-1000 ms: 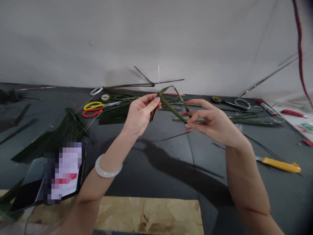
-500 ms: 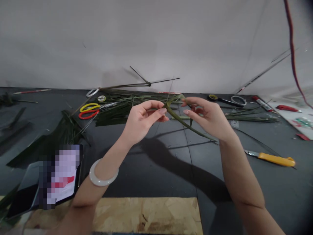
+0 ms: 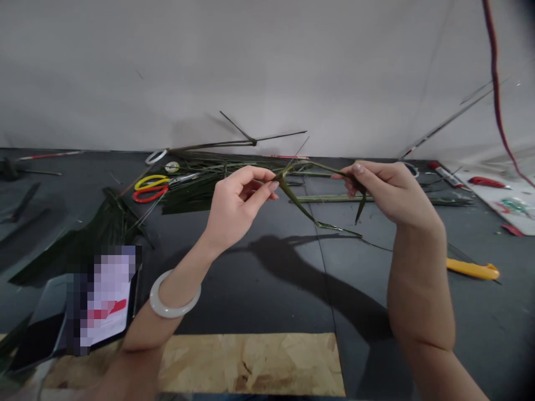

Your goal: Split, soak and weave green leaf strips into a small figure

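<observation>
My left hand (image 3: 242, 203), with a white bangle (image 3: 173, 295) on its wrist, pinches a knotted or folded part of a long green leaf strip (image 3: 296, 201). One length of the strip runs across to my right hand (image 3: 382, 186), whose thumb and fingers are closed on it. A short folded leaf end hangs below the right fingers. Another length slopes down from the left fingertips and ends in a thin tail above the table. Both hands are raised over the dark table (image 3: 271, 289).
Behind the hands lie green leaf strips (image 3: 196, 200) and red-and-yellow-handled scissors (image 3: 150, 188). A phone (image 3: 112, 301) and a wide leaf (image 3: 79, 239) are at left. On the right are a yellow-handled knife (image 3: 472, 269), a red marker (image 3: 445, 174) and a red-handled tool (image 3: 487, 182). A wooden board (image 3: 251, 362) lies in front.
My right hand has moved to the right and turned, drawing the leaf strip out between both hands. The left hand has stayed nearly in place with its pinch. The right forearm now covers the knife blade.
</observation>
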`<state>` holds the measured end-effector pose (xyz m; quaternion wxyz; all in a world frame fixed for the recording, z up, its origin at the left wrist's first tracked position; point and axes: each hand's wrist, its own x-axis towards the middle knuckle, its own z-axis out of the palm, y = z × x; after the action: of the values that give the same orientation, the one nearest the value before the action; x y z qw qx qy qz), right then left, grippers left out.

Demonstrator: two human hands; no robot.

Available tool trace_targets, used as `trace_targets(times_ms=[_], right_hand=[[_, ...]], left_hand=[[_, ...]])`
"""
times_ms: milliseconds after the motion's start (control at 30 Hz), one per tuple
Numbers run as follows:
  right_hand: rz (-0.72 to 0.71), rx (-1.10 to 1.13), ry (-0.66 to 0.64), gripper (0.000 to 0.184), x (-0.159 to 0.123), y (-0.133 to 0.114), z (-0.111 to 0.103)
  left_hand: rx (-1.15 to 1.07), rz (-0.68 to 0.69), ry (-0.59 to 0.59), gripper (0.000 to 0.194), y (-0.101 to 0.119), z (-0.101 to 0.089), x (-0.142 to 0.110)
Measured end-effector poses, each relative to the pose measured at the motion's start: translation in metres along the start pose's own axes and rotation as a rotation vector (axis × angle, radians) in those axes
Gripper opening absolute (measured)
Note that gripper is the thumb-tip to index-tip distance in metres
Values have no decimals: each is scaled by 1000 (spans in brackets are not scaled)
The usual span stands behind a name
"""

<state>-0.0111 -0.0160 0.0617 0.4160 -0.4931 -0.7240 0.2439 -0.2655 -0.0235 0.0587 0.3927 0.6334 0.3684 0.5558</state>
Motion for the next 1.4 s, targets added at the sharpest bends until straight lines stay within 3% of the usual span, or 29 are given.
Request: trace_targets(times_ms=[200, 400, 767, 1133, 1400], right_hand=[[55, 320, -21, 24, -2, 0, 0], [59, 420, -2, 23, -2, -5, 15], [46, 367, -87, 28, -3, -20, 33], [-29, 364, 58, 27, 0, -16, 42], [-113, 202, 109, 12, -2, -17, 51]], left_hand=[[44, 27, -15, 15, -11, 6, -1], [1, 12, -98, 14, -27, 19, -4], [-36, -7, -117, 17, -31, 22, -5], [-43, 0, -152, 15, -29, 24, -7], [-81, -26, -160, 17, -31, 25, -7]])
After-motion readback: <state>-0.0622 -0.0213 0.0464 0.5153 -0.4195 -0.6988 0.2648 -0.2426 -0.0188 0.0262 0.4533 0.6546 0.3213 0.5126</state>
